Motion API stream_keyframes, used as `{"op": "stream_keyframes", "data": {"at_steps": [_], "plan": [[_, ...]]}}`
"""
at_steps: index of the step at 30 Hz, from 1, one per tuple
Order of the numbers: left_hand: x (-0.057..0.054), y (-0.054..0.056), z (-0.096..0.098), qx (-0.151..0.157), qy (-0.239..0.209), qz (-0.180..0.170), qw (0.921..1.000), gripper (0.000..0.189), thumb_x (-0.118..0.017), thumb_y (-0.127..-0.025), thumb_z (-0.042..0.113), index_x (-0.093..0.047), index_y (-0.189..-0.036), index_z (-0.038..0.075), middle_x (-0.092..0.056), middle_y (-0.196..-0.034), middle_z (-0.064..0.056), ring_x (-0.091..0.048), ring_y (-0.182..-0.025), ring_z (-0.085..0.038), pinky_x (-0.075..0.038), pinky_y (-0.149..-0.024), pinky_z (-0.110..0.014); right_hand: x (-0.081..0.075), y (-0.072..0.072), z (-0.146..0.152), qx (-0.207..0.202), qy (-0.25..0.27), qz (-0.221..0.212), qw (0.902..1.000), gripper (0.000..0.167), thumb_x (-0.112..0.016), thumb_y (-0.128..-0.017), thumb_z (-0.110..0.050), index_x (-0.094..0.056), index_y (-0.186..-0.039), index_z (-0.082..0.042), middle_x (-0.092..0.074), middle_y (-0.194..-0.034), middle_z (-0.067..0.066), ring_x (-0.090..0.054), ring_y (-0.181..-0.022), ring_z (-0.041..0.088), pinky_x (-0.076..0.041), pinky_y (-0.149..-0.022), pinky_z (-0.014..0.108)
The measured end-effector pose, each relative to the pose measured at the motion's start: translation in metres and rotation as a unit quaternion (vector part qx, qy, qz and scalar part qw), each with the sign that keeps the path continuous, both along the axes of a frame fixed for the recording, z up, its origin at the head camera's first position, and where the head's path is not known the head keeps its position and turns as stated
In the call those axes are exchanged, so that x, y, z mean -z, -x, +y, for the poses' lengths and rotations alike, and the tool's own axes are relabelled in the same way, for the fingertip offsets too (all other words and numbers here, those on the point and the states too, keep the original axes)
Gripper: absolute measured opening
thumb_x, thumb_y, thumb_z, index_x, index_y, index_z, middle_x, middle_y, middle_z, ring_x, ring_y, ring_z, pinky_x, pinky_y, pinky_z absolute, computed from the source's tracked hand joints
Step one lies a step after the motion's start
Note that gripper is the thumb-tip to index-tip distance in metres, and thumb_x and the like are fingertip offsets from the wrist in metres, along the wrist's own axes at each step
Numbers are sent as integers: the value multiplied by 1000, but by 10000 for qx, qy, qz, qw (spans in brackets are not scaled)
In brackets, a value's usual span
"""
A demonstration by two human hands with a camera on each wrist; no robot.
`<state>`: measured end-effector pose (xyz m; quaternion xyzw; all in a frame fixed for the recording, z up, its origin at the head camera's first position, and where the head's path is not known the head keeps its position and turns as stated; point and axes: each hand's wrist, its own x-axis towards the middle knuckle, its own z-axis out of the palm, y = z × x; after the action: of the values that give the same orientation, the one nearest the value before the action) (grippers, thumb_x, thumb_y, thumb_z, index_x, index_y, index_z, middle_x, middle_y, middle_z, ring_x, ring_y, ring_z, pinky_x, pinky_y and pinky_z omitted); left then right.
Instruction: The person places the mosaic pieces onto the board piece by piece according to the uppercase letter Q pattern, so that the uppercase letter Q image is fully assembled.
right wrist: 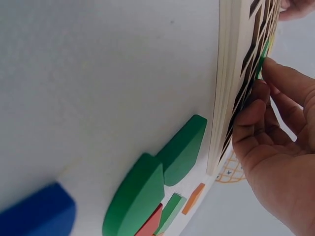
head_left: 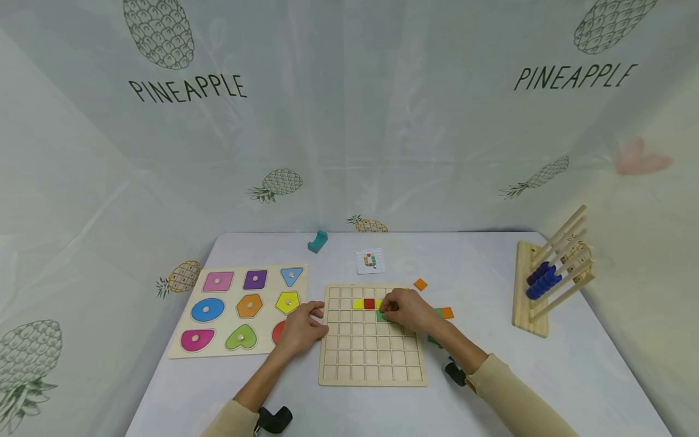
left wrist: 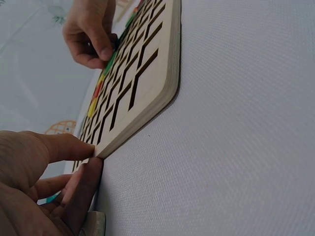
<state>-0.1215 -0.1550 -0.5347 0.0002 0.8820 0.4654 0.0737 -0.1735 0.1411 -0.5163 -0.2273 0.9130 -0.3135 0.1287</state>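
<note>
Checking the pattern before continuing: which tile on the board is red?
The red tile is between two yellow tiles, in the same row. The other visible one, the green tile, lies by the right hand.

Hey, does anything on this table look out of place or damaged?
Nothing looks damaged. The curved teal piece sits by itself near the far edge of the table, and one orange tile lies askew off the far right corner of the grid board, so both look stray.
</note>
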Motion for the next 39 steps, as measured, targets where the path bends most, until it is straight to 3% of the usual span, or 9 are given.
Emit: {"op": "stream_keyframes", "data": {"at_steps": [8,17,33,39], "plan": [[-1,0,0,-6,-44,18,10000,54,-80,-79,7,-63,-130,2,-62,-102,-6,-66,-81,-15,-57,-63,-28,-1,-2,-1,-112,-1,109,9999,6,-76,-89,-14,-73,-94,-16,-62,-86,-10,-55,-77,8,-49,-69,25],[-2,-1,0,33,-105,39,9999,54,-79,-79,6,-63,-130,1,-62,-102,-6,-66,-81,-15,-57,-64,-28,-15,0,9,266,112,36,9996,4,-73,-92,-19,-74,-95,-17,-63,-87,-11,-55,-78,9,-49,-71,26],[-2,-1,1,12,-25,32,10000,54,-79,-79,7,-62,-130,2,-62,-101,-5,-66,-81,-15,-57,-64,-28,-16,-2,55,349,-32,-187,9992,8,-72,-93,-19,-73,-100,-17,-64,-88,-9,-56,-81,13,-49,-70,27],[-2,-1,1,9,-26,39,10000,54,-79,-79,7,-63,-130,1,-62,-102,-6,-66,-80,-15,-57,-63,-28,-16,-3,78,444,-132,-317,9984,12,-72,-91,-15,-73,-103,-15,-63,-89,-7,-56,-80,14,-49,-65,26]]}}
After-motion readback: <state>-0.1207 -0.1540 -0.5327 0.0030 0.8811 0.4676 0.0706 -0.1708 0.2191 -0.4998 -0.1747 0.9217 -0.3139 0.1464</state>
